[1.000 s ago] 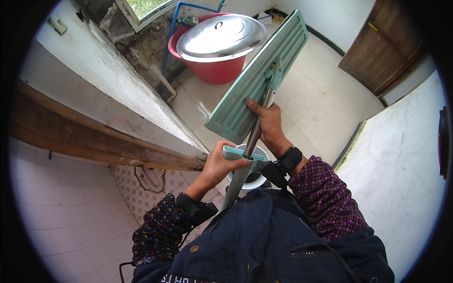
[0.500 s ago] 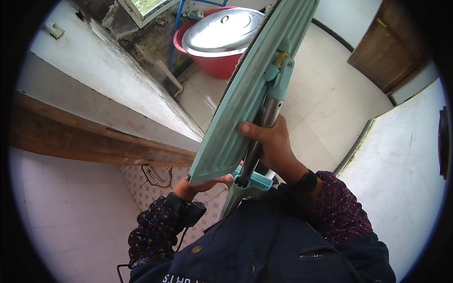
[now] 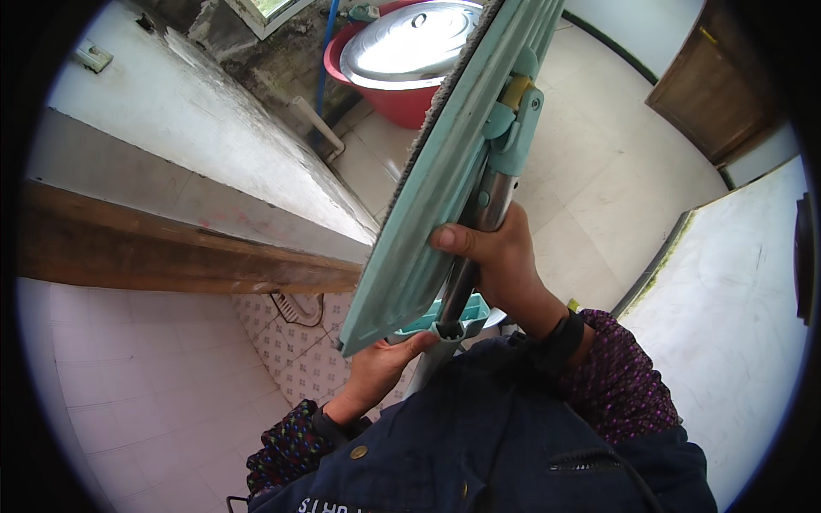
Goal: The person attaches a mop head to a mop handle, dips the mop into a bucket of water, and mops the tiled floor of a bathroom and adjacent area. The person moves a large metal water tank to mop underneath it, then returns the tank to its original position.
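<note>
A flat mop with a pale teal head [image 3: 432,214] stands tilted in front of me, its head folded up alongside the metal pole [image 3: 457,289]. Grey pile shows along the head's left edge. My right hand [image 3: 505,256] is wrapped round the pole just below the hinge, its thumb lying against the back of the head. Lower down, my left hand [image 3: 380,368] is closed on a teal plastic sleeve [image 3: 449,332] that surrounds the pole; its thumb presses the rim and its other fingers are partly hidden.
A red tub [image 3: 398,104] with a shiny metal lid [image 3: 410,51] stands at the far wall. A wood-edged wall [image 3: 171,248] runs along my left, with a squat toilet [image 3: 299,308] beyond it. At the far right is a brown wooden door [image 3: 718,81]; a white wall [image 3: 727,256] stands at right.
The teal sleeve has turned about the pole, and my left hand has shifted right with its thumb now on the sleeve's rim. My right hand keeps its hold.
</note>
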Tool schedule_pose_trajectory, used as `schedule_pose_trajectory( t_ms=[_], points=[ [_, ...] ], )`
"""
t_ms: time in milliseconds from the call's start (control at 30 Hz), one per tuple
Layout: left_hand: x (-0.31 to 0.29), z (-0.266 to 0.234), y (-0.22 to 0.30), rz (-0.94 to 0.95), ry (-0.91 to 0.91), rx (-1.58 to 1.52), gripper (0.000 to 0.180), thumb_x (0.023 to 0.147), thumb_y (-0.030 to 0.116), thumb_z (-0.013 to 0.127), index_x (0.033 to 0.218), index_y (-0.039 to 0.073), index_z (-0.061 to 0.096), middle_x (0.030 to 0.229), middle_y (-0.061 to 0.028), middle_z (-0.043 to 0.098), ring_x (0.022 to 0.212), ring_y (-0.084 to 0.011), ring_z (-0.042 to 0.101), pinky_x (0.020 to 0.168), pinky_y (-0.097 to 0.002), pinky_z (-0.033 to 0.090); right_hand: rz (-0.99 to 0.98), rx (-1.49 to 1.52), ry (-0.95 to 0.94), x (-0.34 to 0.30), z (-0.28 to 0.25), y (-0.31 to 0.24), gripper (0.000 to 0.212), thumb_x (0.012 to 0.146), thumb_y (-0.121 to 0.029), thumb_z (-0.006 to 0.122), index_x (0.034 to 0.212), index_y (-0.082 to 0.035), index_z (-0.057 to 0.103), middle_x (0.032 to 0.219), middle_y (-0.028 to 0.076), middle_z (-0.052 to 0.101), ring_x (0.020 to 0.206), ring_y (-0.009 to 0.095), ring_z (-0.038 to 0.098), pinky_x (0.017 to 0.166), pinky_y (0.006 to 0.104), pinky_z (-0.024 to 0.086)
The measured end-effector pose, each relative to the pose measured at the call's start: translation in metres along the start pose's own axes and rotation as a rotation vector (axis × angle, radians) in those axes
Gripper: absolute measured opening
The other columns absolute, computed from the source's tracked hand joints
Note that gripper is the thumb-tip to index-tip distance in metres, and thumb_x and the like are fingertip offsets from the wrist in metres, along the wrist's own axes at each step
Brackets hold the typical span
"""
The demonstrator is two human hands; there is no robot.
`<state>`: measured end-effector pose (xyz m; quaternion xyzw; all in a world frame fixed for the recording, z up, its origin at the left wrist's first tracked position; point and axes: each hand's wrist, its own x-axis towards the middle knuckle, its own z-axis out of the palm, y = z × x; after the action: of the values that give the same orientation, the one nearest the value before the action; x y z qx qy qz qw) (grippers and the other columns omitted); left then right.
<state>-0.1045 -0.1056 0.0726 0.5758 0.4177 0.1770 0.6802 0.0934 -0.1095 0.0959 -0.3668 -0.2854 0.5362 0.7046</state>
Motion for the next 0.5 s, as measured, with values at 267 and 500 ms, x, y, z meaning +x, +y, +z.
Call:
schedule_pose_trajectory(
  t_ms=[267, 500],
  points=[
    [0.057, -0.031, -0.007, -0.104, -0.538, -0.273, 0.034, 0.076, 0.012, 0.070, 0.105, 0.000, 0.056, 0.091, -0.0037, 0.059, 0.078, -0.0098, 0.055, 0.070, -0.0234, 0.046, -0.030, 0.164, -0.405, 0.004, 0.007, -0.003, 0.041, 0.071, -0.011, 0.075, 0.105, 0.003, 0.056, 0.096, 0.006, 0.061, 0.085, 0.013, 0.058, 0.076, 0.0262, 0.047],
    [0.036, -0.010, -0.009, 0.003, -0.074, -0.083, 0.039, 0.078, 0.015, 0.070, 0.109, -0.002, 0.056, 0.096, -0.0038, 0.061, 0.085, -0.0099, 0.057, 0.074, -0.0228, 0.046, 0.030, 0.039, 0.006, 0.021, -0.008, 0.004, 0.042, 0.074, -0.018, 0.073, 0.102, 0.007, 0.055, 0.090, 0.010, 0.063, 0.079, 0.016, 0.062, 0.073, 0.0280, 0.051]
  ],
)
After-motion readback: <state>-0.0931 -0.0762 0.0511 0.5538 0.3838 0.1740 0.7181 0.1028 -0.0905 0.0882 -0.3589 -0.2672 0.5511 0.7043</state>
